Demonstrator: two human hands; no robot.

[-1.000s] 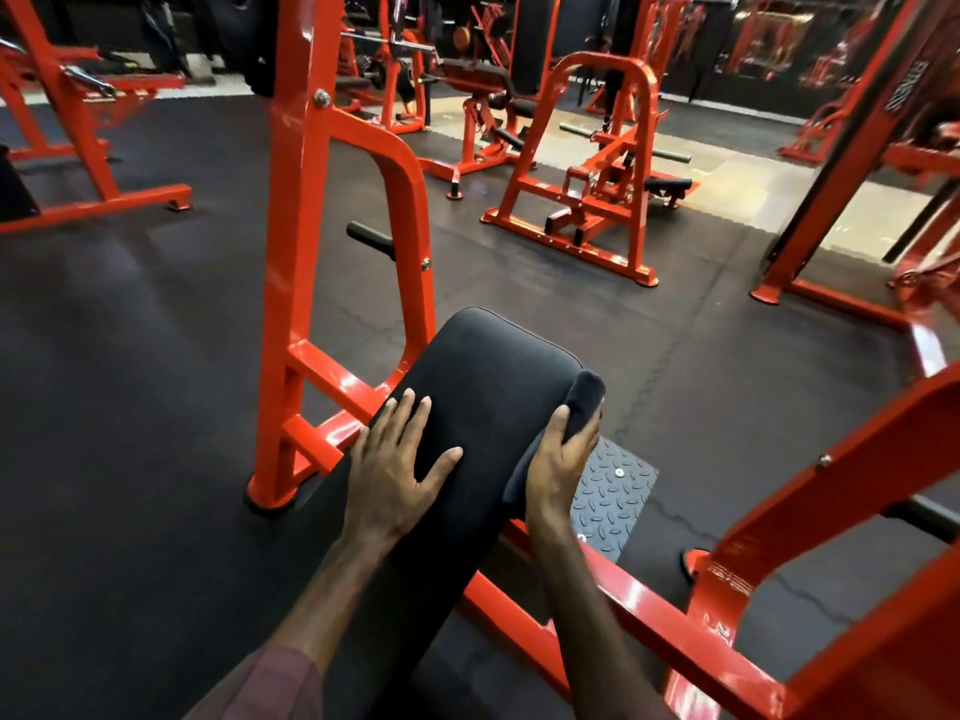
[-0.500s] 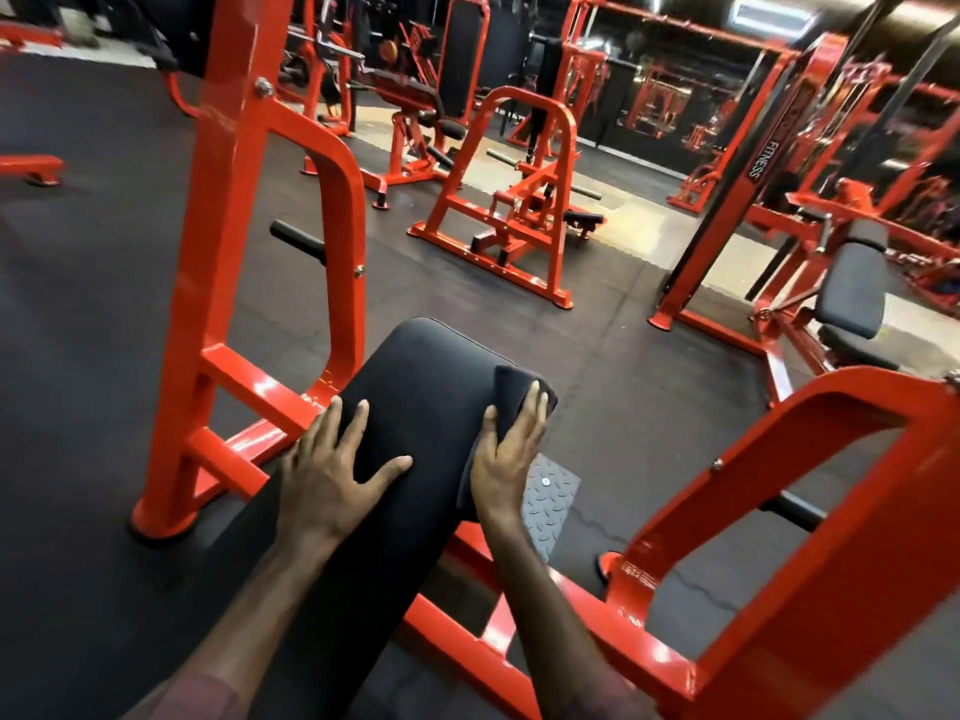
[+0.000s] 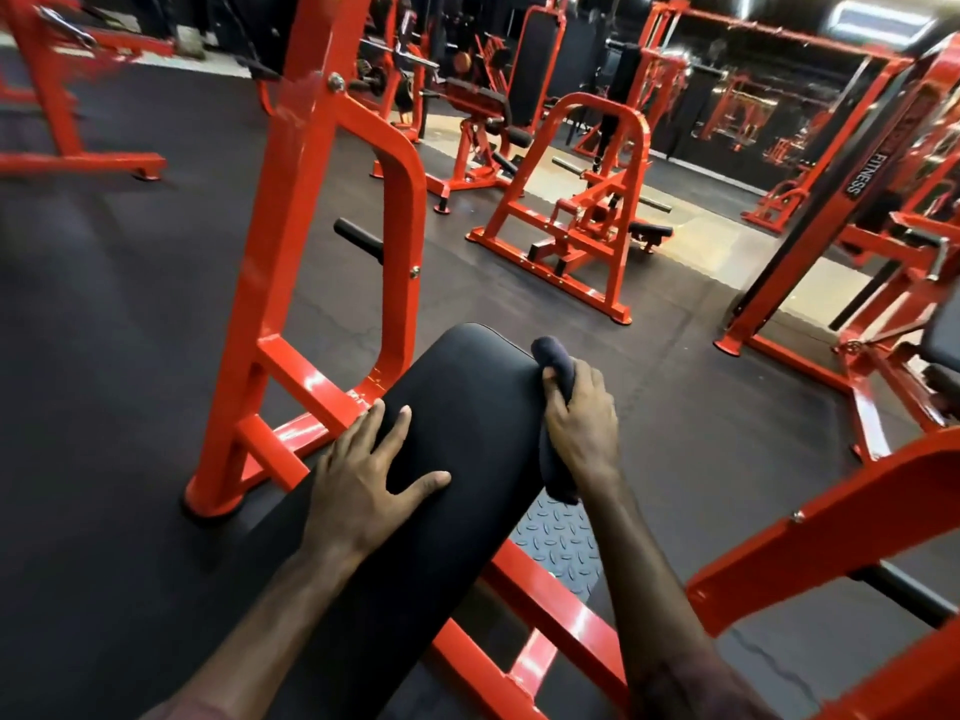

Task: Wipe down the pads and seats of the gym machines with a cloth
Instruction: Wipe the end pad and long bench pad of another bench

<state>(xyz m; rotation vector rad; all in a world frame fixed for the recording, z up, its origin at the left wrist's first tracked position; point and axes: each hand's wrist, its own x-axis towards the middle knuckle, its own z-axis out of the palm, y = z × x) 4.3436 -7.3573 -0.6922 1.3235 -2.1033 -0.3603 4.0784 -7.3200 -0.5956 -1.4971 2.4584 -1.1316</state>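
now cloth (image 3: pixel 555 356) bunched within right hand (image 3: pixel 582 423) fingers (image 3: pixel 549 379), against pad (image 3: pixel 467 407) edge.

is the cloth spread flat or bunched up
Bunched up: the dark cloth is gathered in the right hand against the pad's right edge.

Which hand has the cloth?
The right hand, gripping the dark cloth at the black pad's right edge. The left hand lies flat, holding nothing.
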